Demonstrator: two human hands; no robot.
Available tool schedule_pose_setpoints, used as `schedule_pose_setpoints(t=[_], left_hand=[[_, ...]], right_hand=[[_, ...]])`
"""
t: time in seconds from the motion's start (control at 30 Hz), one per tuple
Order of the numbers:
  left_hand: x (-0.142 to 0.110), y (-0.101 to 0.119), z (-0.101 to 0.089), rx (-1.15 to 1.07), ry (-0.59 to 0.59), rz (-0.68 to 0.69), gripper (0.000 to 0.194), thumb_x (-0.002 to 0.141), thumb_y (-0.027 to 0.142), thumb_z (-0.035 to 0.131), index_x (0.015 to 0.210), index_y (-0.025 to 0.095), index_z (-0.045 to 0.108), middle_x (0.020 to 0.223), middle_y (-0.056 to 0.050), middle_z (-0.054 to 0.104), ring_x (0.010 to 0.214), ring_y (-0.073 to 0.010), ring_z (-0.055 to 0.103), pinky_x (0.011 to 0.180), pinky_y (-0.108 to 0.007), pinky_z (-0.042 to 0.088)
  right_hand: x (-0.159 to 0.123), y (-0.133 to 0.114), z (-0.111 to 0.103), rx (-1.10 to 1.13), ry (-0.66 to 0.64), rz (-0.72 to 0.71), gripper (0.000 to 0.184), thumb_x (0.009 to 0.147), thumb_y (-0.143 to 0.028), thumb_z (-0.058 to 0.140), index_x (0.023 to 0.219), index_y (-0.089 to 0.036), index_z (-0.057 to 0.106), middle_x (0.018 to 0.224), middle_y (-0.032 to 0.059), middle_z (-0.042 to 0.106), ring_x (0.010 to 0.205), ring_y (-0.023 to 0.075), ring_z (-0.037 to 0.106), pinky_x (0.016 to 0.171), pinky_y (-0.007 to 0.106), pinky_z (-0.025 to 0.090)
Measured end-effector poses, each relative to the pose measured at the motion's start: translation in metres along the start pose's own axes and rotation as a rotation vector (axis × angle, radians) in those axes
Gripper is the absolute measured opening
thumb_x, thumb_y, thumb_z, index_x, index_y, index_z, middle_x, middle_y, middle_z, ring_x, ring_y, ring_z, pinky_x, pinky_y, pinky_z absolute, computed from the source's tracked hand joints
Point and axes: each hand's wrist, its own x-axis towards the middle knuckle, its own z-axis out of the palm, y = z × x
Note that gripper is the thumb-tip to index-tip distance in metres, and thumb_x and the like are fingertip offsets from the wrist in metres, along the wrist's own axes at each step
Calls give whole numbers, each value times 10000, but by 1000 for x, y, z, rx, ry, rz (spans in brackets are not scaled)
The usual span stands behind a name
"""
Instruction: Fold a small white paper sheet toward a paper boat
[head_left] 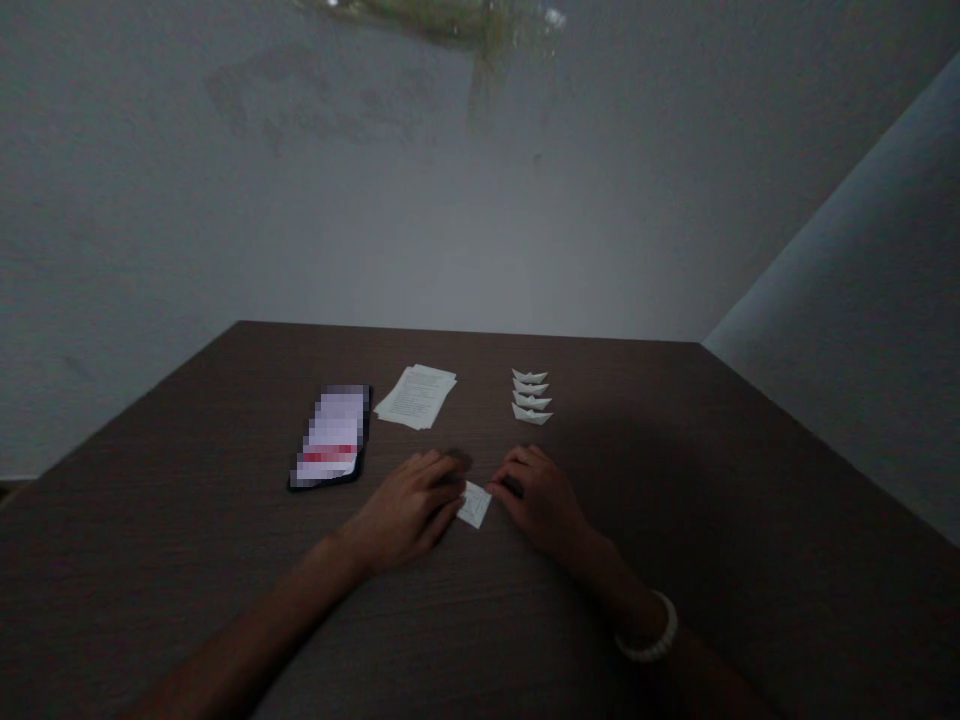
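Folded paper (475,507), one; likely light, easily creased; hold edges; your left hand (414,508), right hand (543,505): curled at corners, pinch unclear.

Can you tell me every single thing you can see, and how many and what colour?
Folded paper: one, white, between the hands
Paper boats: four, white, in a row beyond the right hand
Paper sheets: one stack, number unclear, white with print, right of the phone
Phone: one, black edge, bright screen, on the left
Table: one, dark brown, underneath
Wall: one, grey, behind
Blurry patch: one, greenish, at the top
Bracelet: one, white, right wrist
Hands: two, bare, left and right by the folded paper
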Motion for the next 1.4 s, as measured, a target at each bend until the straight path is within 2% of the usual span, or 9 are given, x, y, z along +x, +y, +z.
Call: schedule_pose_setpoints(t=[0.07,0.2,0.43,0.6,0.77,0.93,1.13,1.27,1.4], left_hand=[[-1,1,1,-20,-19,55,259,957,198,424,1001,140,672,1141,-115,592,1012,-245,518,881,-408,434],[-1,2,4,-60,21,108,236,958,198,449,965,139,677,1015,-101,638,998,-231,543,892,-384,453],[0,5,6,-6,1,73,227,958,240,464,975,151,672,952,-99,640,978,-239,550,889,-404,463],[0,6,9,6,5,50,224,958,256,467,948,155,666,931,-94,628,960,-241,544,875,-404,453],[0,6,8,10,12,36,208,946,275,479,927,155,648,922,-90,620,928,-237,539,849,-395,452],[-1,5,8,-16,-8,-3,252,903,352,556,1057,167,630,1033,-97,616,978,-259,539,867,-417,450],[-2,0,13,-79,92,-72,383,878,290,579,1244,191,525,1128,-97,615,1057,-259,532,930,-439,436],[-1,-2,13,-98,84,-83,144,894,231,535,990,174,626,988,-80,621,951,-234,529,842,-393,455],[1,-2,11,-117,62,-67,153,905,188,511,825,171,641,903,-62,599,890,-216,505,797,-368,433]], right_hand=[[1,1,1,-23,8,-7,55,831,-191,692,794,-190,651,859,28,627,852,186,544,789,324,428],[3,2,3,-37,26,-14,55,846,-194,674,796,-190,654,857,32,633,860,192,544,797,326,430],[2,4,1,35,174,-4,68,844,-185,649,776,-189,639,834,36,605,835,185,548,789,318,438],[0,-1,2,45,82,-96,35,819,-189,665,785,-194,660,865,40,595,861,179,548,782,303,446],[-2,-1,3,5,-2,-96,27,819,-198,669,845,-204,675,873,39,617,855,183,549,773,310,445],[-2,4,-1,0,-23,-95,140,794,-214,696,931,-197,673,904,45,631,872,197,547,791,328,446],[-1,4,1,16,-22,-75,66,802,-205,702,856,-194,666,875,34,631,853,183,556,802,331,433],[0,3,0,35,-13,-56,76,788,-202,732,804,-195,658,855,23,623,846,177,551,774,314,427],[0,5,-4,33,-29,-43,115,752,-214,773,778,-198,662,850,14,613,853,179,543,754,302,423]])
